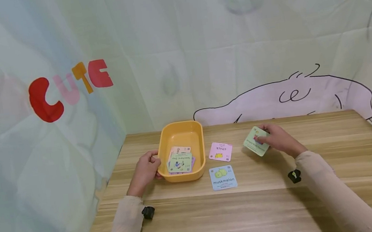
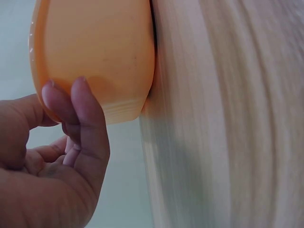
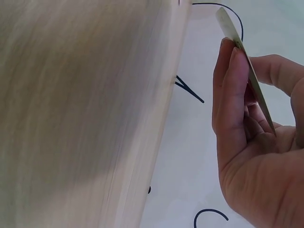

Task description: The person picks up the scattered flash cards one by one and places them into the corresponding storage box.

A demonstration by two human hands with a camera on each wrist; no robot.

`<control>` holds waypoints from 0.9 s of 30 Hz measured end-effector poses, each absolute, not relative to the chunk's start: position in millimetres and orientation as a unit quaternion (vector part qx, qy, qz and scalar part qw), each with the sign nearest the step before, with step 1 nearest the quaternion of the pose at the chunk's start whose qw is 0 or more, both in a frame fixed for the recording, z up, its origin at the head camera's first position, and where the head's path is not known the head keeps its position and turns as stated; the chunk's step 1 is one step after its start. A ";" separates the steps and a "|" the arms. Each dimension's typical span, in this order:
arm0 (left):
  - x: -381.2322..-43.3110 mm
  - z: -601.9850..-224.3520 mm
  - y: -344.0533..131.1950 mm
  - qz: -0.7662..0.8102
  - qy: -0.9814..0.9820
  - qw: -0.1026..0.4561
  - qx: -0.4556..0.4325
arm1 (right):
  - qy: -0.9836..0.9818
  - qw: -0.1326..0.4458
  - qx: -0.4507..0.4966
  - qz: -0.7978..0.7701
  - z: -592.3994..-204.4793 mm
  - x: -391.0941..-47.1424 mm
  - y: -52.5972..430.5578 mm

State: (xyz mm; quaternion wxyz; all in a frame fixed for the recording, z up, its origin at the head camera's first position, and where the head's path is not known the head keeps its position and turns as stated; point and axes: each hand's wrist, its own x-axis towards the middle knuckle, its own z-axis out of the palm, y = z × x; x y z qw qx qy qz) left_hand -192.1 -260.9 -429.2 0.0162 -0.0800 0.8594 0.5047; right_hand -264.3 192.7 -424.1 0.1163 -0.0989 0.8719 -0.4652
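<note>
My left hand [image 1: 145, 169] grips the left rim of a yellow plastic tray [image 1: 199, 145]; in the left wrist view its thumb is at the rim and fingertips lie against the outer wall [image 2: 102, 42]. Several picture cards overlap inside, a green "Teachers' Day" card [image 1: 185, 162] on top. Above the table at the right, my right hand [image 1: 281, 140] pinches a green card [image 1: 252, 143] between thumb and fingers, its printed side facing up. In the right wrist view that card [image 3: 259, 97] appears nearly edge-on.
Between tray and right hand, a pink "chick" card [image 1: 222, 149] lies upside down to me on the wooden table [image 1: 252, 215]. Nearer is a blue "muskmelon" card [image 1: 224, 183], facing me. A printed cloth [image 1: 154, 77] hangs behind the table and along its left side.
</note>
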 end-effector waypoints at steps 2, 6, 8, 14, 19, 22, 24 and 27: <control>-191.9 -429.4 -260.8 0.504 0.860 0.018 -0.081 | 0.869 0.116 -0.092 -0.472 -423.4 -264.1 192.7; -191.5 -429.9 -261.1 0.502 0.861 0.019 -0.081 | 0.862 0.119 -0.083 -0.485 -421.9 -262.8 193.1; -191.6 -430.2 -261.3 0.503 0.860 0.018 -0.080 | 0.857 0.122 -0.081 -0.495 -417.0 -259.6 191.9; -191.3 -428.8 -261.9 0.506 0.859 0.019 -0.078 | 0.845 0.132 -0.079 -0.512 -412.1 -258.1 190.6; -190.9 -429.0 -262.1 0.506 0.859 0.020 -0.077 | 0.843 0.128 -0.080 -0.516 -420.7 -263.6 190.4; -190.7 -429.1 -261.8 0.505 0.859 0.020 -0.079 | 0.841 0.130 -0.077 -0.520 -420.9 -263.9 187.9; -190.9 -429.1 -261.5 0.505 0.859 0.020 -0.080 | 0.838 0.130 -0.081 -0.524 -420.5 -263.9 185.4; -191.1 -429.2 -261.3 0.504 0.859 0.019 -0.080 | 0.831 0.130 -0.088 -0.534 -419.6 -263.8 180.4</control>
